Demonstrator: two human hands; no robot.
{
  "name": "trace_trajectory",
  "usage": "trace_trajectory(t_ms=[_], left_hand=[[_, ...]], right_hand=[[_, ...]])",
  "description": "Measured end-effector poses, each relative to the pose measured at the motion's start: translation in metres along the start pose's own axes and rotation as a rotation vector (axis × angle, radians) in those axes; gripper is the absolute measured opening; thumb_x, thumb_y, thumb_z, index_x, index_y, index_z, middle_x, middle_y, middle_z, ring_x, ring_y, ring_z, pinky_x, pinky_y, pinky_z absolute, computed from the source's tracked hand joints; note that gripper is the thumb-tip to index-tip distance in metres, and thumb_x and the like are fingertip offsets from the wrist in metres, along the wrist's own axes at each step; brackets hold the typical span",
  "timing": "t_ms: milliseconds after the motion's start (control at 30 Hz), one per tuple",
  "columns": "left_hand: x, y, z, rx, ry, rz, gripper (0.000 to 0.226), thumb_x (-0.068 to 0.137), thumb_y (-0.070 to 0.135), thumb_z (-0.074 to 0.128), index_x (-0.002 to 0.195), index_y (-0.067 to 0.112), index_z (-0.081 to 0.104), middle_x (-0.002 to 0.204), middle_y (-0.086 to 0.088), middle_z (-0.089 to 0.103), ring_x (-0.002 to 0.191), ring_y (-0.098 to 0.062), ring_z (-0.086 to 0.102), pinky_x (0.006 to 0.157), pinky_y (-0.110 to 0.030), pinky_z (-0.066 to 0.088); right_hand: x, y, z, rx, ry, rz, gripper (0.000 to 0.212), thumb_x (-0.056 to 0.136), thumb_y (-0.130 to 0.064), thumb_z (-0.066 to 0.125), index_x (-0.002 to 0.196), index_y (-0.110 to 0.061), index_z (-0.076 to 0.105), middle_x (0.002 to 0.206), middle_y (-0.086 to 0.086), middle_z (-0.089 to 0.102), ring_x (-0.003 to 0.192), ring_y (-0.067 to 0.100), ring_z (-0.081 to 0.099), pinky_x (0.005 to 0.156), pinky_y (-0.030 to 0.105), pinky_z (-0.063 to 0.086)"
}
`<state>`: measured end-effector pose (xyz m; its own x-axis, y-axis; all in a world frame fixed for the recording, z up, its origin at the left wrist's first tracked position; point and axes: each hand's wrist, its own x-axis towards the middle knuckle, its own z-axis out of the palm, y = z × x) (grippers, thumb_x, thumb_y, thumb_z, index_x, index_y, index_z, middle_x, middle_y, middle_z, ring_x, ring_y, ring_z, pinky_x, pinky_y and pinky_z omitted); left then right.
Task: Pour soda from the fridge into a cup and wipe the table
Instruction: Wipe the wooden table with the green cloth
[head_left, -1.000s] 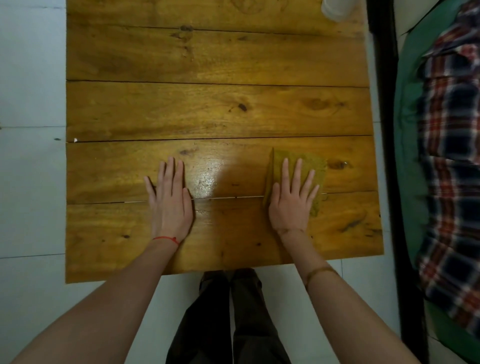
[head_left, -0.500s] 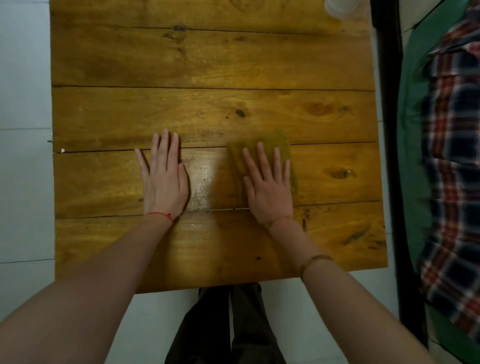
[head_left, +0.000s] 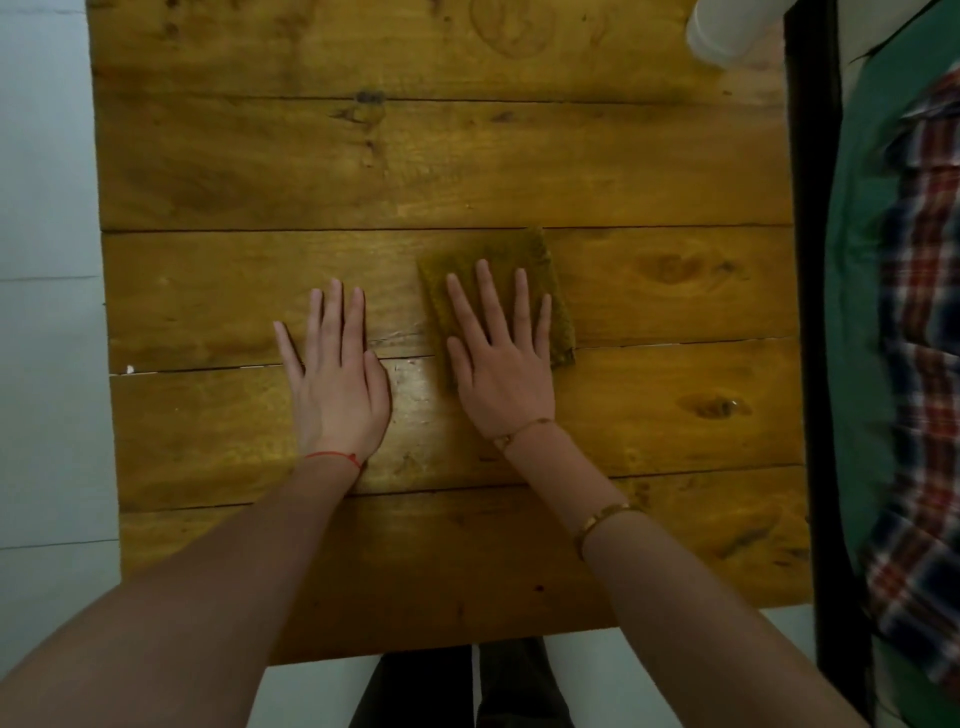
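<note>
1. While the left hand (head_left: 337, 384) lies flat on the wooden table (head_left: 519, 166), fingers straight, holding nothing, the right hand (head_left: 501, 374) presses straight fingers on the yellow-green cloth (head_left: 498, 254) mid-table.
2. White cup (head_left: 727, 28) sits at the far right corner.

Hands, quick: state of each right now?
Left hand: open, flat on the table, holding nothing.
Right hand: open, fingers straight, pressing the cloth onto the table.

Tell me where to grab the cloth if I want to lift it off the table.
Probably the far right corner of the cloth: it lies flat on the table, with the right hand pressing its middle, and that edge pokes out past the fingertips. Come from above and pinch it.
</note>
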<state>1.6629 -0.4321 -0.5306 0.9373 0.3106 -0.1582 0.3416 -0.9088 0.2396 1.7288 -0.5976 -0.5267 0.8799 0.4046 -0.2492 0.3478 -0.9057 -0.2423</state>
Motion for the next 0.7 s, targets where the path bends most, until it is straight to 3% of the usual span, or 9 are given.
trace_trajectory(t_ms=[100, 300, 467, 567, 700], left_hand=[[0.000, 0.000, -0.002, -0.006, -0.015, -0.010, 0.060, 0.100, 0.025, 0.025, 0.157, 0.016, 0.010, 0.165, -0.002, 0.006, 0.153, -0.018, -0.002, 0.121, -0.058, 0.001], [0.002, 0.001, -0.004, 0.010, -0.021, -0.011, 0.061, 0.099, 0.025, 0.025, 0.157, 0.015, 0.011, 0.165, -0.003, 0.007, 0.153, -0.020, 0.001, 0.120, -0.059, 0.004], [0.004, 0.000, -0.002, 0.059, -0.020, 0.002, 0.060, 0.098, 0.025, 0.026, 0.156, 0.013, 0.015, 0.165, -0.005, 0.011, 0.153, -0.023, 0.005, 0.118, -0.061, 0.008], [0.005, 0.000, -0.003, 0.071, -0.036, 0.002, 0.061, 0.098, 0.025, 0.025, 0.157, 0.013, 0.014, 0.165, -0.005, 0.010, 0.153, -0.023, 0.004, 0.119, -0.061, 0.008], [0.005, 0.001, -0.004, 0.072, -0.038, -0.002, 0.062, 0.096, 0.024, 0.028, 0.156, 0.012, 0.015, 0.165, -0.005, 0.010, 0.153, -0.022, 0.004, 0.119, -0.061, 0.009]], right_hand=[[0.008, 0.025, -0.009, -0.040, -0.002, -0.033, 0.056, 0.104, -0.046, 0.020, 0.156, -0.033, 0.002, 0.165, -0.003, -0.004, 0.151, 0.031, -0.009, 0.121, 0.055, 0.004], [0.088, 0.018, -0.026, 0.063, 0.068, 0.333, 0.059, 0.103, -0.044, 0.017, 0.156, -0.031, -0.005, 0.164, 0.000, -0.012, 0.149, 0.037, -0.016, 0.119, 0.059, -0.005], [0.085, -0.037, -0.011, 0.004, 0.007, -0.012, 0.059, 0.103, -0.044, 0.020, 0.156, -0.030, 0.000, 0.165, 0.000, -0.008, 0.149, 0.036, -0.015, 0.119, 0.059, -0.002], [0.065, -0.029, -0.010, -0.011, -0.022, -0.152, 0.058, 0.104, -0.043, 0.024, 0.156, -0.031, 0.004, 0.165, -0.002, -0.003, 0.150, 0.032, -0.012, 0.120, 0.055, 0.004], [0.041, 0.024, -0.018, -0.033, -0.013, -0.029, 0.058, 0.104, -0.045, 0.023, 0.156, -0.034, 0.001, 0.165, -0.003, -0.006, 0.151, 0.031, -0.012, 0.122, 0.054, 0.004]])
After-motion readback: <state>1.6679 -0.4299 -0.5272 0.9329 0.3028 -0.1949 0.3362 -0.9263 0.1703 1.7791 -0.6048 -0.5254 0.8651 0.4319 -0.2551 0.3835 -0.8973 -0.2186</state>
